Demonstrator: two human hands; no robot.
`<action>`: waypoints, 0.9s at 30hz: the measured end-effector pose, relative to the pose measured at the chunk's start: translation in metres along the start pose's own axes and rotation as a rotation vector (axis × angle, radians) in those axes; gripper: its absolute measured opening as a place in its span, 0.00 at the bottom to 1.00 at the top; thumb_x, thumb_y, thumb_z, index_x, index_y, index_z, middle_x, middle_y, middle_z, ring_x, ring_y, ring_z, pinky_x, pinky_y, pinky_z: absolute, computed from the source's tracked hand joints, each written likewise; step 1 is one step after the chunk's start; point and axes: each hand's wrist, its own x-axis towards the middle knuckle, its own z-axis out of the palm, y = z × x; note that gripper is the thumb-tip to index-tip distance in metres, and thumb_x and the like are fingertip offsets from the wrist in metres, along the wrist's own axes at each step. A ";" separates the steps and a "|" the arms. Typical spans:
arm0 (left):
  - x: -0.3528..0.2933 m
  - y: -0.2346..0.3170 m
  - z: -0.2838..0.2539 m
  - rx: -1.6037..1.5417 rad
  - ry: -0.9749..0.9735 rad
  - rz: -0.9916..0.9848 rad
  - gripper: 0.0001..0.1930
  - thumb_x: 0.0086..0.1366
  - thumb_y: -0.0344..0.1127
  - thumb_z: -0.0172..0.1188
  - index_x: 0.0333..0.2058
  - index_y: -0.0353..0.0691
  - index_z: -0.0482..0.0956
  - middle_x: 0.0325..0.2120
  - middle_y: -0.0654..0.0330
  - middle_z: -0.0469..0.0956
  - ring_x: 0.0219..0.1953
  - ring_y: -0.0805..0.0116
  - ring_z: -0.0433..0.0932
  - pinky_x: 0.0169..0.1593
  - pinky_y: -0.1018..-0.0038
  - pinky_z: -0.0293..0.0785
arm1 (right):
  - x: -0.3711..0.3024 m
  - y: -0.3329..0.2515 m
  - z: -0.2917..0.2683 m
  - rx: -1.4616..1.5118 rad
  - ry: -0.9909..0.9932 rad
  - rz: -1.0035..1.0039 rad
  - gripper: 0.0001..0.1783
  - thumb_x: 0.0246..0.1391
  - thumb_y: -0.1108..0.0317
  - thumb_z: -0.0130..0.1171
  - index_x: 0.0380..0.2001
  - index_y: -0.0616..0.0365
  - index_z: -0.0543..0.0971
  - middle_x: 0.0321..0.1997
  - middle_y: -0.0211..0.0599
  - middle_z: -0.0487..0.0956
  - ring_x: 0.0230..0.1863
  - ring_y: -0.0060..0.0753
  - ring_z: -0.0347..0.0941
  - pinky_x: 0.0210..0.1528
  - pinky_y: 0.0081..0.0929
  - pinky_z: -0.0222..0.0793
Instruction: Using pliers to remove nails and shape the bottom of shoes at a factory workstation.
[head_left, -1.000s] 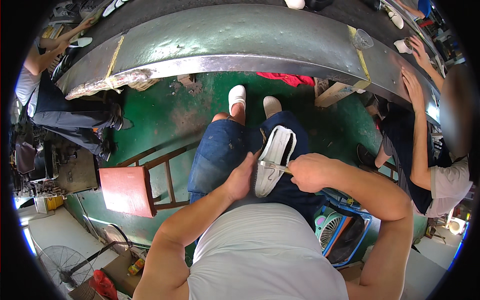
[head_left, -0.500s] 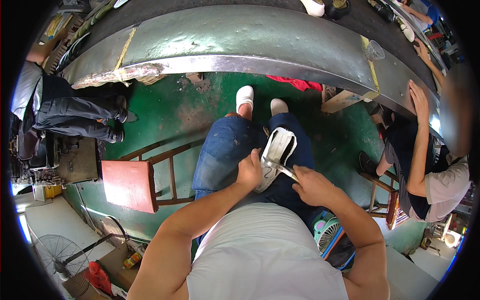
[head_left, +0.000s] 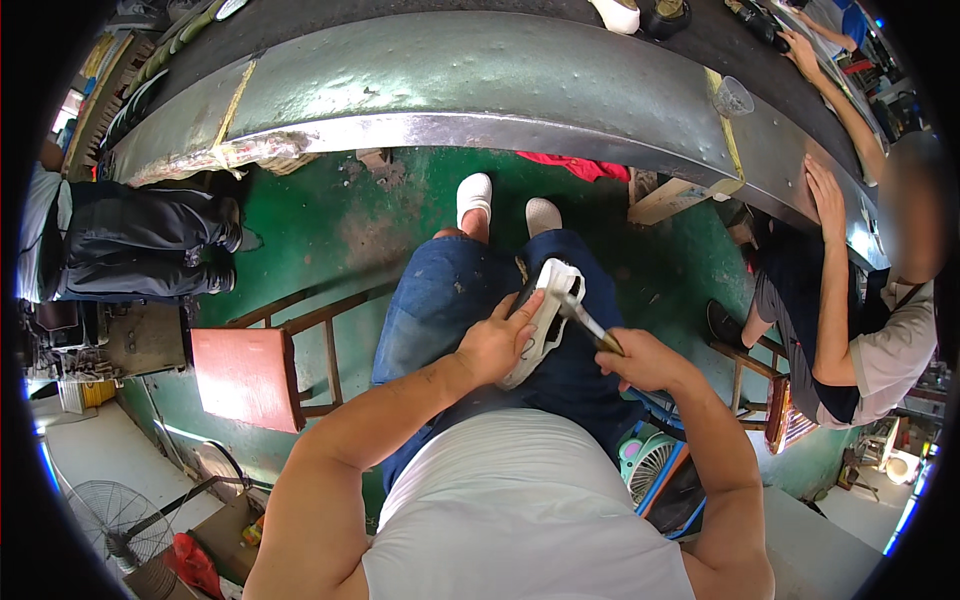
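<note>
A white shoe (head_left: 535,345) lies lengthwise across my lap, over the blue shorts (head_left: 430,310). My left hand (head_left: 497,343) grips it from its left side, with the index finger stretched along the shoe and the thumb side hard to make out. In my right hand (head_left: 645,360) is a hammer (head_left: 592,325) with a silvery shaft, the fingers wrapped round its grip. Its head end is over the right edge of the shoe's far half; whether it touches is unclear. A dark strip shows beside the left fingertips.
Ahead runs a long metal-edged bench (head_left: 450,80) carrying shoes (head_left: 617,15). A red-topped stool (head_left: 245,378) stands at left. One person (head_left: 850,340) sits at right, a hand on the bench edge; another person's legs (head_left: 150,240) show at left. A small fan (head_left: 650,462) is near my right hip.
My right hand has shifted slightly right, and the hammer's head has moved from the shoe's middle toward its far right edge. My left hand has slid up the shoe, index finger now extended.
</note>
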 end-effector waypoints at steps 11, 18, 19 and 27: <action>-0.024 -0.010 0.033 -0.472 0.146 -0.328 0.33 0.75 0.40 0.50 0.68 0.24 0.51 0.65 0.37 0.63 0.64 0.53 0.69 0.66 0.70 0.63 | 0.038 0.000 0.021 -0.448 0.552 -0.349 0.21 0.67 0.54 0.49 0.36 0.66 0.73 0.32 0.59 0.80 0.38 0.64 0.77 0.41 0.53 0.72; -0.024 -0.005 0.014 -0.529 0.027 -0.199 0.41 0.66 0.42 0.61 0.70 0.31 0.52 0.56 0.34 0.73 0.62 0.46 0.72 0.64 0.66 0.66 | 0.016 -0.004 0.049 -0.209 0.503 -0.488 0.23 0.68 0.51 0.48 0.43 0.65 0.75 0.36 0.56 0.80 0.42 0.63 0.76 0.43 0.50 0.71; -0.027 -0.004 0.012 -0.527 0.025 -0.196 0.41 0.66 0.42 0.61 0.70 0.31 0.52 0.56 0.34 0.73 0.62 0.46 0.72 0.64 0.66 0.66 | 0.018 -0.001 0.049 -0.303 0.424 -0.404 0.23 0.68 0.52 0.49 0.44 0.66 0.75 0.37 0.56 0.80 0.42 0.63 0.76 0.44 0.50 0.71; -0.016 0.035 -0.086 -0.036 -0.131 -0.151 0.46 0.53 0.39 0.70 0.67 0.38 0.56 0.43 0.37 0.80 0.46 0.41 0.81 0.53 0.62 0.76 | 0.020 0.066 0.083 0.390 0.545 -0.482 0.18 0.67 0.61 0.53 0.50 0.67 0.73 0.35 0.38 0.79 0.36 0.29 0.77 0.45 0.27 0.72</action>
